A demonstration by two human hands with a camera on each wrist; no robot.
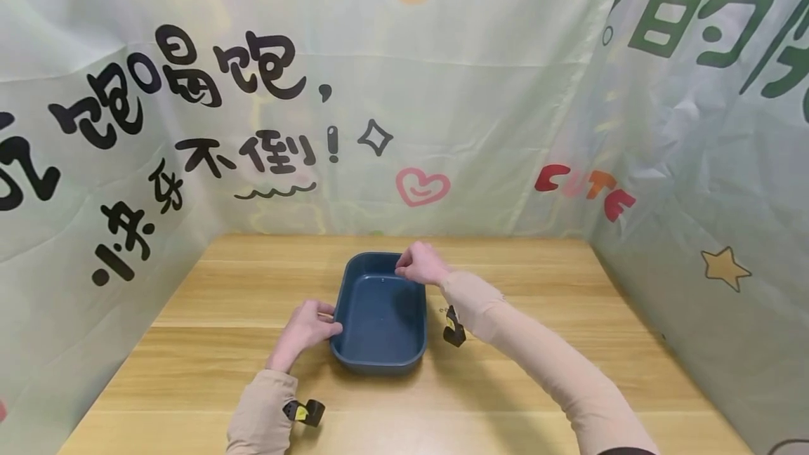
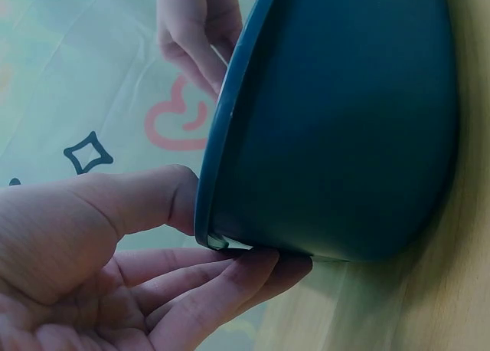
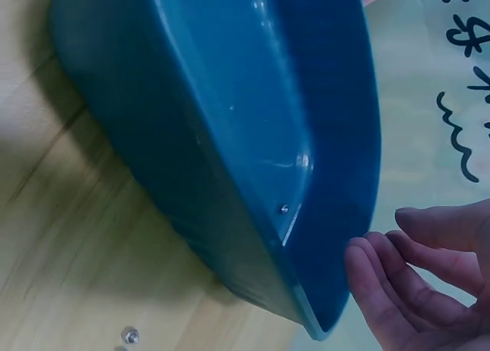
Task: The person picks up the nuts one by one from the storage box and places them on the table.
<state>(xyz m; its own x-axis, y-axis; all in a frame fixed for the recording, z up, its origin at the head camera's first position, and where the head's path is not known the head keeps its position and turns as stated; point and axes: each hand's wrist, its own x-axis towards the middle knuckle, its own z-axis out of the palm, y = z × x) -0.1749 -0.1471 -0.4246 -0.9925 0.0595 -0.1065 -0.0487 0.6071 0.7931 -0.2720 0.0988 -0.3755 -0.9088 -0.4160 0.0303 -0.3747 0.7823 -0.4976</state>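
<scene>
A dark blue, rounded rectangular plastic tub (image 1: 376, 332) rests on the wooden table. At its left side my left hand (image 1: 306, 332) grips the rim, the thumb (image 2: 164, 201) at the edge and the fingers (image 2: 230, 290) against the outer wall. My right hand (image 1: 423, 263) hovers at the far right corner, fingertips over the inside. Thumb and fingers stand a little apart in the right wrist view, with nothing visible between them. A tiny shiny metal piece (image 3: 284, 209) lies on the tub's floor.
Another small metal piece (image 3: 130, 335) lies on the table to the right of the tub. Black wrist cameras (image 1: 454, 327) hang from both sleeves. Printed cloth walls (image 1: 493, 125) enclose the table at the back and sides.
</scene>
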